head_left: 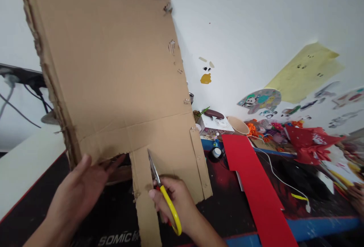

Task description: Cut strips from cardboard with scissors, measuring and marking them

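A large brown cardboard sheet point(113, 61) stands tilted against the wall, with ragged edges and torn patches. My right hand point(178, 197) is closed around yellow-handled scissors point(170, 207); their blades lie in a slit between a hanging cardboard strip point(146, 201) and the panel to its right. To the left of that strip, my left hand point(78, 190) is at the sheet's lower cut edge. Its thumb rests near the front face while its fingers reach under the edge, partly hidden.
A long red sheet point(253, 178) lies on the dark table point(224, 190) to the right. Behind it are a white box point(217, 124), a round bowl point(238, 125), craft flowers point(267, 129) and a red wrapped bouquet point(308, 144). Cables point(40, 91) hang at left. Another person's hand point(356, 196) shows at far right.
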The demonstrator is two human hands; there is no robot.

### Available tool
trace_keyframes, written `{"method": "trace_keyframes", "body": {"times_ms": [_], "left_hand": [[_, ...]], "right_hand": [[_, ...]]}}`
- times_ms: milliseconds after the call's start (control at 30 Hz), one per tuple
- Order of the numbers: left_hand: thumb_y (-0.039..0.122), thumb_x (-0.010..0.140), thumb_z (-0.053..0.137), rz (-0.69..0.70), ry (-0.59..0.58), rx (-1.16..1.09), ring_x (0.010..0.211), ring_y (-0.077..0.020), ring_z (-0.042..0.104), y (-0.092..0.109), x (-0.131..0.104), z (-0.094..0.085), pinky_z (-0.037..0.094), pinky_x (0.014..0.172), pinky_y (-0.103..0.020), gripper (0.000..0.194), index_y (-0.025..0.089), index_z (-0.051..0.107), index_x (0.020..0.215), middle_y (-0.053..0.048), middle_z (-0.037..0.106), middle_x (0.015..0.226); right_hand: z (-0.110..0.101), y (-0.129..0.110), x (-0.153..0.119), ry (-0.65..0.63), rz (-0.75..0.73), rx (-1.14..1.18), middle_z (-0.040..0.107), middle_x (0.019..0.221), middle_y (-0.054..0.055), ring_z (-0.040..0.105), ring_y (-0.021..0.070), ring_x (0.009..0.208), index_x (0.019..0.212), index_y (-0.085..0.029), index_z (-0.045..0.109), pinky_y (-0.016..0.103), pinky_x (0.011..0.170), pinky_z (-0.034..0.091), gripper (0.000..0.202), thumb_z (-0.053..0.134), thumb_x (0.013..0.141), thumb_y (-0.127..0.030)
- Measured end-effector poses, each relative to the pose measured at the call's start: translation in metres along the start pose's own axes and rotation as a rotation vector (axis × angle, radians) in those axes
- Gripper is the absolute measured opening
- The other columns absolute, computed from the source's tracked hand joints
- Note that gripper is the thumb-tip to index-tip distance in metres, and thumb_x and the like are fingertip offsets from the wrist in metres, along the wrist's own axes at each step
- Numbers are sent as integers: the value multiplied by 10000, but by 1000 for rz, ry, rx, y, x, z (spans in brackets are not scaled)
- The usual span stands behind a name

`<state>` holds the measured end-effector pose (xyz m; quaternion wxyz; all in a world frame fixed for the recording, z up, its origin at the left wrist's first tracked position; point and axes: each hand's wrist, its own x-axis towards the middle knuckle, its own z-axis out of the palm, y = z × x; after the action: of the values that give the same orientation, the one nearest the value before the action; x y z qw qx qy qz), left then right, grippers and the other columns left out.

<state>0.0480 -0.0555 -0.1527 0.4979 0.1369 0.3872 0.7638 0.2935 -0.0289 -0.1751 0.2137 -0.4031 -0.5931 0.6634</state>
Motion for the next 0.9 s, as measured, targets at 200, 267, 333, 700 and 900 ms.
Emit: {"method": "trace_keyframes", "body": {"times_ms": [200, 267, 333, 700, 900], "left_hand": [[641, 536, 1052, -117, 11, 235, 690, -211, 743, -27, -2, 14, 647, 650, -287, 576, 174, 841, 800, -86, 819, 787], [684, 519, 1039, -147, 15, 319, 581, -174, 681, -29, 3, 21, 593, 550, -254, 606, 169, 809, 741, -55, 768, 680], [708, 535, 1019, -175, 13, 382, 561, -181, 672, -32, 8, 28, 581, 519, -265, 626, 170, 807, 774, -53, 778, 692], [651, 601, 967, -175, 75, 456, 419, -141, 539, -31, 3, 45, 401, 381, -236, 531, 186, 711, 626, -1, 642, 505], [511, 552, 1021, -196, 114, 360, 525, -172, 652, -25, 1, 52, 548, 494, -260, 446, 188, 741, 677, -43, 761, 653]], "right_hand": [[2, 0, 0, 5, -56, 14, 540, 650, -63, 420, 68, 407, 1028, -188, 648, 194, 377, 335, 696, 708, 880, -866], [1, -1, 0, 7, -89, 1, 525, 649, -61, 416, 67, 419, 988, -190, 638, 196, 388, 312, 660, 704, 906, -842], [0, -2, 0, 8, -119, -11, 514, 648, -60, 411, 65, 428, 942, -195, 620, 198, 401, 293, 596, 715, 941, -784], [-6, -20, -3, -53, -146, -50, 491, 678, -53, 464, 99, 502, 876, -200, 605, 219, 464, 326, 479, 754, 962, -647], [-3, -16, -5, 1, -233, -126, 399, 711, -55, 349, 114, 651, 777, -201, 541, 256, 568, 263, 439, 732, 989, -534]]}}
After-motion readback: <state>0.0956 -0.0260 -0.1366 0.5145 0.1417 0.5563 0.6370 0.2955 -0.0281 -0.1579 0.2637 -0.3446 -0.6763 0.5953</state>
